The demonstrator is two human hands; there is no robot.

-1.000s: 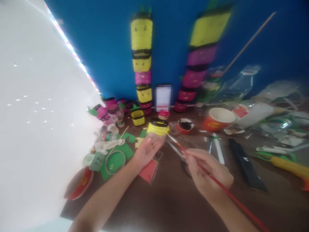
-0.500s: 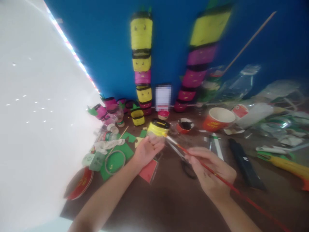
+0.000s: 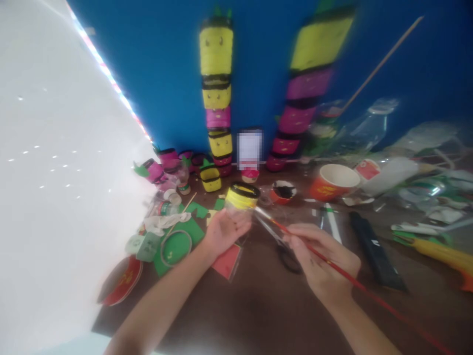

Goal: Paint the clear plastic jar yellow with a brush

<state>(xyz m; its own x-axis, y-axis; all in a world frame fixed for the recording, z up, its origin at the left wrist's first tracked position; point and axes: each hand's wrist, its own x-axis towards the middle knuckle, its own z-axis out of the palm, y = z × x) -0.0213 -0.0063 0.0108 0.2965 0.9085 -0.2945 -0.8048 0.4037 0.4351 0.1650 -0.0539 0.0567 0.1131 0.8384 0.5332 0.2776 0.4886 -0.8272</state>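
My left hand (image 3: pixel 226 232) is closed around the lower part of a small plastic cup (image 3: pixel 241 201), which looks like a cut bottle. Yellow paint covers its upper part, its rim is black, and the bottom is still see-through. Between the fingers and thumb of my right hand (image 3: pixel 327 259) is a paintbrush (image 3: pixel 283 227) with a long red handle. Its pale tip points at the cup's right side; touching or just apart, I cannot tell. Under the brush lie scissors (image 3: pixel 288 260) with dark handles, partly covered by my right hand.
Behind the cup stands a red paper cup (image 3: pixel 284 193) with black paint. A larger paper cup (image 3: pixel 338 181) is to the right, near plastic bottles (image 3: pixel 373 123). Painted yellow and pink containers (image 3: pixel 217 49) hang on the blue wall. Green sheets (image 3: pixel 185 236) lie on the left.
The cup has turned slightly in my left hand, with its opening showing a little differently. The brush tip has shifted a little right, off the yellow side.
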